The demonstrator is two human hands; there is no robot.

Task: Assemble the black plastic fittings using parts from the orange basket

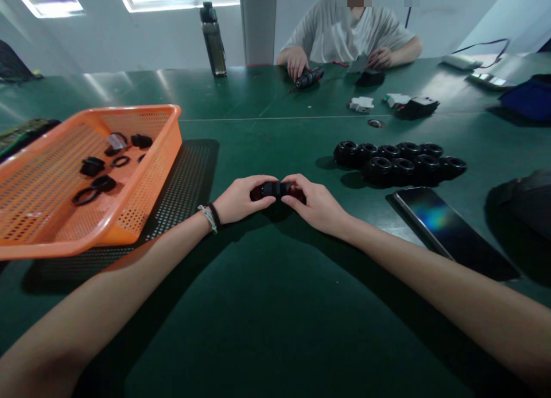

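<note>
Head view: our left grip (pixel 241 200) and right grip (pixel 317 205) both clasp one black fitting (pixel 275 190) over the desk (pixel 279 306); we judge the grouped fittings (pixel 403 167) finished, this one and the loose parts (pixel 92 166) in the basket (pixel 166 143) outstanding.

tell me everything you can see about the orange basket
The orange basket is a shallow, open-topped tray that looks like plastic, with rounded corners, a smooth solid rim and walls pierced by many small holes. It rests upright on the green table, its left side cut off by the picture's edge, and casts a dotted shadow. Several black rings and ridged pieces lie loose on its floor. Neither the left hand nor the right hand touches it.
</note>
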